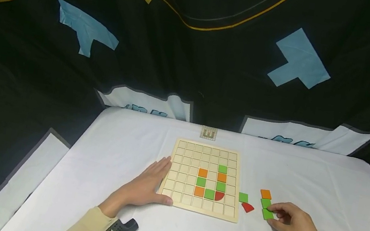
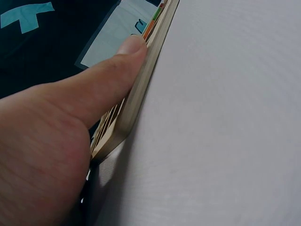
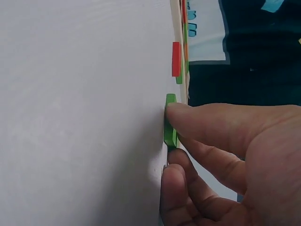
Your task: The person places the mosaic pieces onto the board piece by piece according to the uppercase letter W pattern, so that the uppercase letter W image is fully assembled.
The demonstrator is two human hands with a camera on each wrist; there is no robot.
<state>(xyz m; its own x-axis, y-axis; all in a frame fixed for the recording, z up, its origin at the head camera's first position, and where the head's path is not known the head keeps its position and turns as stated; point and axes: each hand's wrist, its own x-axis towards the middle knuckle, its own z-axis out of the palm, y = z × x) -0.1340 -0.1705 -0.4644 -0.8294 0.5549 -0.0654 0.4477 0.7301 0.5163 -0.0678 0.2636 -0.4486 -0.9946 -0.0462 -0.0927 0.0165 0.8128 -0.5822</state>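
Observation:
A square wooden grid board (image 1: 175, 175) lies on the table, with orange, green and red pieces set in some cells. My left hand (image 1: 147, 185) rests at its left edge with fingers extended; the thumb (image 2: 108, 82) lies on the near rim. To the right of the board my right hand (image 1: 300, 229) pinches a green square tile (image 3: 170, 134) between thumb and forefinger, low at the table surface. In the head view this tile is the nearest of a short column, below another green tile (image 1: 265, 203) and an orange tile (image 1: 265, 194).
Between the board and the column lie a loose green tile (image 1: 243, 197) and a red quarter-circle piece (image 1: 247, 207). A small patterned square (image 1: 208, 133) is near the far edge of the white-covered table (image 1: 122, 137). Black cloth (image 1: 186, 62) hangs behind.

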